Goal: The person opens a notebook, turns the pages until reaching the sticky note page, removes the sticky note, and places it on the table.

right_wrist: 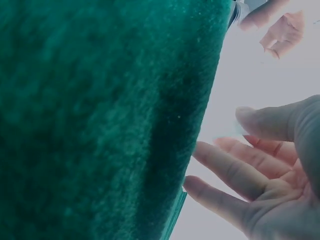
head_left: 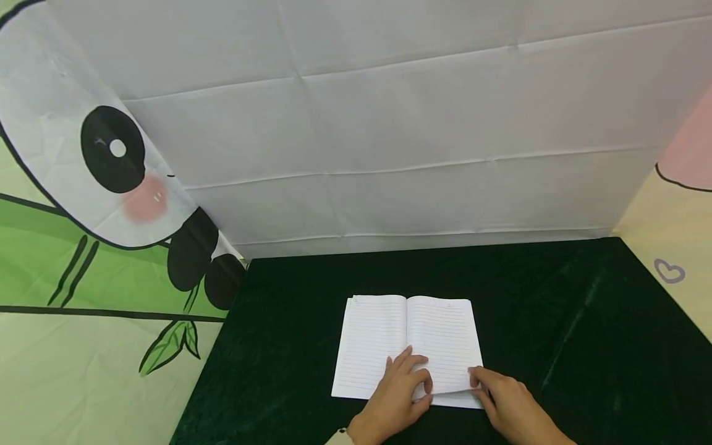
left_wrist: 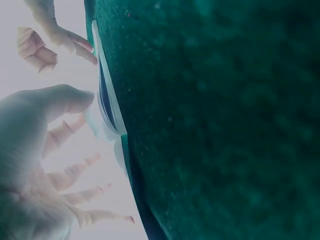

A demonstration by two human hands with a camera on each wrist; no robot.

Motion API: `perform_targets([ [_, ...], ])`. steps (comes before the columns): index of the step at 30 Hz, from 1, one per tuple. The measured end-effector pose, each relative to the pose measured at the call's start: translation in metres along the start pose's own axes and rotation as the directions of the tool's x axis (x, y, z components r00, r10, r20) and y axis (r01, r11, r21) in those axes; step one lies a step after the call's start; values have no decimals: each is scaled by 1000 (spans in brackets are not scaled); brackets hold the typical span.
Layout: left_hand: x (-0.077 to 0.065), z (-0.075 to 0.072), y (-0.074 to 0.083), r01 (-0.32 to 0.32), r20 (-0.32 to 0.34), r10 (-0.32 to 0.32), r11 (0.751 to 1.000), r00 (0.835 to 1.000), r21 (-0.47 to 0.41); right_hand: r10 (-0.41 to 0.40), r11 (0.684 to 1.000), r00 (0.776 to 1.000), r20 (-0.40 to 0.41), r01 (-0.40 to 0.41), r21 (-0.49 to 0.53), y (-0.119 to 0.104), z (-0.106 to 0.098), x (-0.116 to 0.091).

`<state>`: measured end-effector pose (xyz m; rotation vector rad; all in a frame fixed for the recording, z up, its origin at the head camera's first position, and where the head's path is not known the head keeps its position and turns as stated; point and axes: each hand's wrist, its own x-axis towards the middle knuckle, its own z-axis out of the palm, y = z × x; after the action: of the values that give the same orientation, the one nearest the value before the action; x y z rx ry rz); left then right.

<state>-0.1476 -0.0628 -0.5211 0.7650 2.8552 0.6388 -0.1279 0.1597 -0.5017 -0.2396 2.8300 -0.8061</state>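
Note:
An open notebook [head_left: 369, 346] with blank lined pages lies on the dark green cloth. My left hand [head_left: 396, 390] rests on it by the lower end of the spine, fingers spread, the thumb close to the lower edge. At the lower right corner, my right hand [head_left: 508, 398] pinches the right page [head_left: 445, 346] between thumb and index finger. That page's bottom edge is raised a little, showing the sheet beneath. In the left wrist view the notebook's edge [left_wrist: 111, 107] appears side-on beside the left thumb. Glare washes out the page in the right wrist view.
Green velvety cloth [head_left: 278, 346] covers the table around the notebook. Behind it hangs a creased white sheet [head_left: 389, 136]. A cartoon panda backdrop [head_left: 128, 204] is at the left, and a yellow and pink panel [head_left: 667, 247] borders the right side.

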Motion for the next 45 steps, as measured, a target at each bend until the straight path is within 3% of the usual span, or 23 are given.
perform_targets([
  [6, -8, -1, -4, -23, -73, 21, 1000, 997, -19, 6, 1000, 999, -40, -6, -2, -1, 3, -5],
  [15, -22, -6, -7, -14, -146, 4, 998, 989, -63, 44, 999, 999, 11, -44, 15, -5, 5, -11],
  [20, -26, -10, -8, 41, -194, -55, 996, 979, -74, 51, 999, 998, 33, -51, 13, -5, 5, -12],
  [27, -33, -15, -14, 99, -291, -144, 982, 946, -162, 51, 999, 998, 48, -50, -8, -7, 5, -11],
  [32, -40, -22, -21, 189, -321, -259, 954, 911, -232, 45, 999, 998, 45, -44, -18, -7, 5, -11],
  [35, -43, -28, -27, 242, -374, -320, 940, 870, -241, 36, 999, 998, 41, -35, -27, -6, 5, -11],
  [40, -48, -36, -41, 362, -453, -403, 915, 795, -180, 34, 998, 999, 42, -32, -45, -5, 4, -9],
  [45, -53, -40, -54, 485, -431, -490, 865, 758, -132, 43, 998, 998, 49, -41, -51, -6, 3, -7],
])
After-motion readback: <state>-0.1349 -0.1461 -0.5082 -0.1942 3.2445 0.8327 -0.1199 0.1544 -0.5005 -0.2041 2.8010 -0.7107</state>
